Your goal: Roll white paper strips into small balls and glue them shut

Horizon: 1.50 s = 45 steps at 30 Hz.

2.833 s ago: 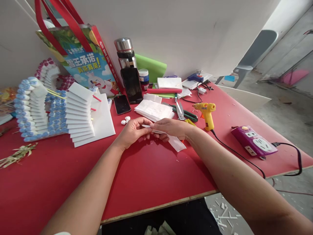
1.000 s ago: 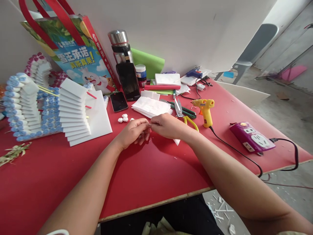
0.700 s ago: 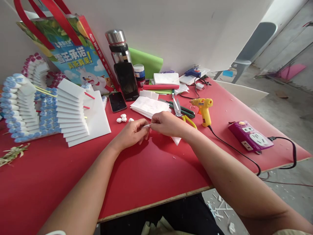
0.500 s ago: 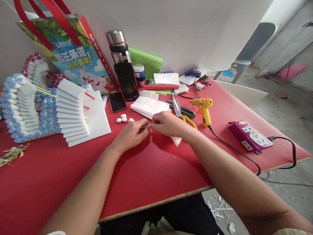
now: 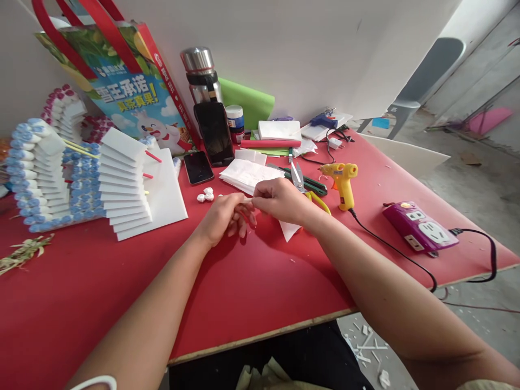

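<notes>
My left hand [image 5: 223, 218] and my right hand [image 5: 280, 200] meet above the red table [image 5: 244, 292]. Between their fingertips is a small piece of white paper [image 5: 247, 200], mostly hidden by the fingers. The left thumb and forefinger pinch it, while the other left fingers hang loosely curled. My right hand is closed on its other end. A white paper corner [image 5: 289, 231] shows below the right hand; whether it joins the pinched piece I cannot tell. Several small white paper rosettes [image 5: 206, 195] lie left of the hands, and a stack of white paper [image 5: 247, 176] lies behind them.
Scissors [image 5: 314, 197] and a yellow glue gun [image 5: 343, 184] lie to the right, its cord running near a purple power strip [image 5: 420, 227]. At left stand fanned white boards [image 5: 125, 187] and blue-white paperwork [image 5: 30, 179]. Phones [image 5: 198, 167], a steel flask [image 5: 199, 70] and a bag [image 5: 134, 103] are behind.
The left fingers have loosened and spread below the pinch, with the thumb stretched towards the right hand. The view has shifted slightly; the objects on the table stay in place.
</notes>
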Each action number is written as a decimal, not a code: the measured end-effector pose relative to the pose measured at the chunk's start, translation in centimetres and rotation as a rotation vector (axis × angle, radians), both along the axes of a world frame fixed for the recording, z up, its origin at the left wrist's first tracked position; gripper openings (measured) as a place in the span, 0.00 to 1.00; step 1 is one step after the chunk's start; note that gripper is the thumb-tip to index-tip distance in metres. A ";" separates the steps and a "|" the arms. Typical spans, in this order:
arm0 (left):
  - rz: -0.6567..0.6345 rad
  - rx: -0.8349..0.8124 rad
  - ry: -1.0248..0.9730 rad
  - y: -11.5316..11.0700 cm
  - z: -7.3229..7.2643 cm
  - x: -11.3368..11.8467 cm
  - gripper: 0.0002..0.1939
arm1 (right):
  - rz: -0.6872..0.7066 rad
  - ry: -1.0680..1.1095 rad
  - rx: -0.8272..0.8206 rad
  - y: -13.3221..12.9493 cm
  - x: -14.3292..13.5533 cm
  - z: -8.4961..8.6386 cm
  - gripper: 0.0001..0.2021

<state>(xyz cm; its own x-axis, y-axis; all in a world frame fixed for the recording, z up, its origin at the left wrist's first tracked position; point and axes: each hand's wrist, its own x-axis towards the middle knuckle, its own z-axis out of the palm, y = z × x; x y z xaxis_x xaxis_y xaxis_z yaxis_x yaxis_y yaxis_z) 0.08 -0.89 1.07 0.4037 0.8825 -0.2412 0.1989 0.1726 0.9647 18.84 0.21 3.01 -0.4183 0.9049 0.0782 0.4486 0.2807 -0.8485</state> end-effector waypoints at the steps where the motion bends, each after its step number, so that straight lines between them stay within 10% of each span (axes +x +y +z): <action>1: -0.009 -0.133 -0.066 0.2 0.0 -0.1 0.23 | 0.002 -0.035 0.067 -0.1 0.0 0.0 0.11; 7: -0.015 -0.424 -0.180 0.7 0.5 -0.3 0.17 | 0.031 -0.240 0.300 -0.4 -0.3 0.0 0.10; 19: -0.016 -0.239 -0.322 0.3 0.4 -0.6 0.13 | -0.072 -0.079 0.109 -0.3 0.2 0.7 0.05; 32: 0.089 0.885 0.638 -0.9 0.3 0.5 0.13 | -0.170 0.084 -0.015 -0.5 -0.7 0.2 0.08; 45: -0.008 1.280 1.160 -0.6 -0.5 0.4 0.17 | -0.204 0.201 -0.114 0.3 -0.6 -0.9 0.09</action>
